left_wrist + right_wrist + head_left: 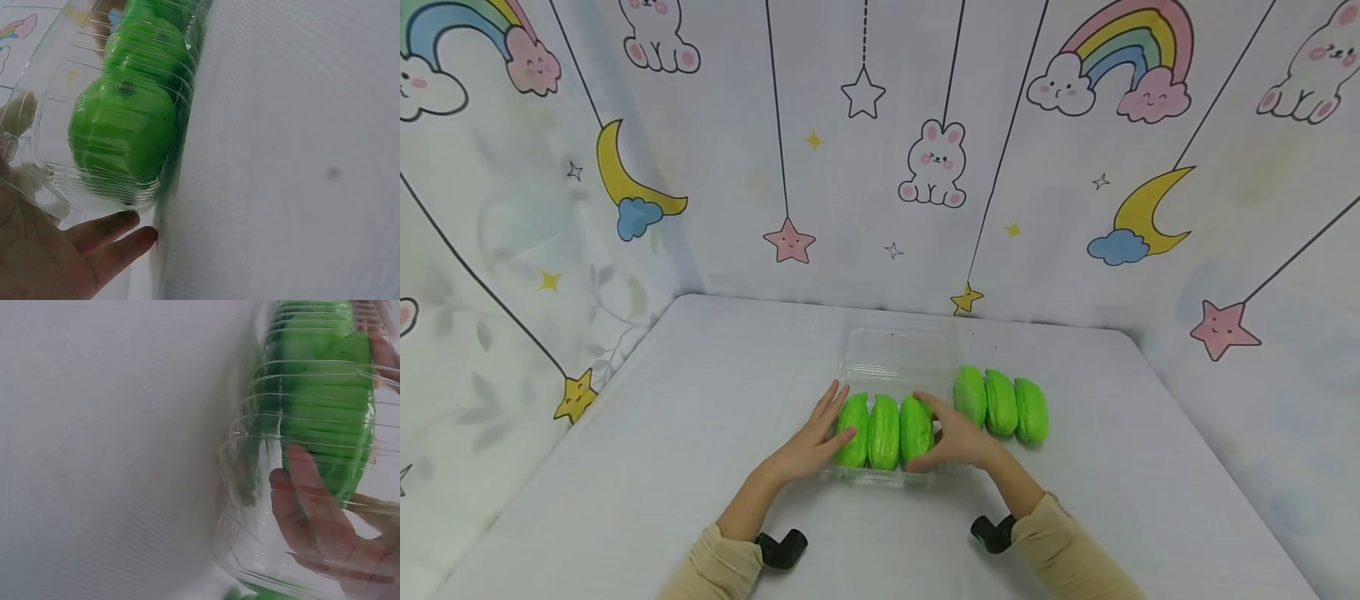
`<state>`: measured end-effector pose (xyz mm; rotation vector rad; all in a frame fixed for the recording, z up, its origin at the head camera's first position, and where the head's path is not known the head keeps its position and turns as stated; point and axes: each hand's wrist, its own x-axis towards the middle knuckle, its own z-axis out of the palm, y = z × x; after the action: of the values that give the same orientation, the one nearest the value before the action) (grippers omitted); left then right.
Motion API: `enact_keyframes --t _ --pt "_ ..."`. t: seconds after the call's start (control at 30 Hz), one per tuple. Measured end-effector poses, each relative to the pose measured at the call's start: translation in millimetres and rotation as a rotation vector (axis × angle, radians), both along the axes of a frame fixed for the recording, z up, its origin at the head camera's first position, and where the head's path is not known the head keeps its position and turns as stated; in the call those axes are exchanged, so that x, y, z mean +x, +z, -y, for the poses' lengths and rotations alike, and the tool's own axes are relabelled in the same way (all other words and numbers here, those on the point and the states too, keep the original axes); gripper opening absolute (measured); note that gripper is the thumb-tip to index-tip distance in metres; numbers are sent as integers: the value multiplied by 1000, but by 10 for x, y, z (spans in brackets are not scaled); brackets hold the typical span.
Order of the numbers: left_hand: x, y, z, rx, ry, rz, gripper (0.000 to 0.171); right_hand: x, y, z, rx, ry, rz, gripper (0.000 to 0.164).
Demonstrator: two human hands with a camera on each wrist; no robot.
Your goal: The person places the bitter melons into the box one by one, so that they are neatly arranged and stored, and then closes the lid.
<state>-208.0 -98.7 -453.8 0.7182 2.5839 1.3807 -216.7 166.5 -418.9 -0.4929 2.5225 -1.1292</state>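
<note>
A clear plastic box [868,478] is lying on the white table [700,400], its front edge facing the person and its lid [898,346] folding back toward the table's far edge; the lid is lying near that edge, while the table's left and right edges are running well apart from the box. Three green pieces are standing side by side inside: a left piece [855,410], a middle piece [884,433] and a right piece [916,425]; the right hand [958,437] is gripping the right piece, thumb near its front end and fingers toward its far end; the right wrist view is showing fingers against the green through the clear wall. The left hand [808,440] is resting by the box's left wall, fingers apart and straight, its thumb reaching over the left piece; whether the thumb is touching it, I cannot tell. Just right of the box, three more green pieces [1002,402] are forming a row on the table, leaving little room beside the right hand; white tabletop is stretching leftward from the left hand and forward from the box's front edge toward the person.
</note>
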Motion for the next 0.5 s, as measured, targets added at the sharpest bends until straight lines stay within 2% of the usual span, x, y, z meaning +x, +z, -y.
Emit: enact_keyframes --t 0.27,0.5 --pt "-2 1 -2 5 -4 2 68 -11 -29 48 68 18 -44 108" --pt "2 -2 -2 10 3 6 68 -21 -17 52 69 44 -62 109"
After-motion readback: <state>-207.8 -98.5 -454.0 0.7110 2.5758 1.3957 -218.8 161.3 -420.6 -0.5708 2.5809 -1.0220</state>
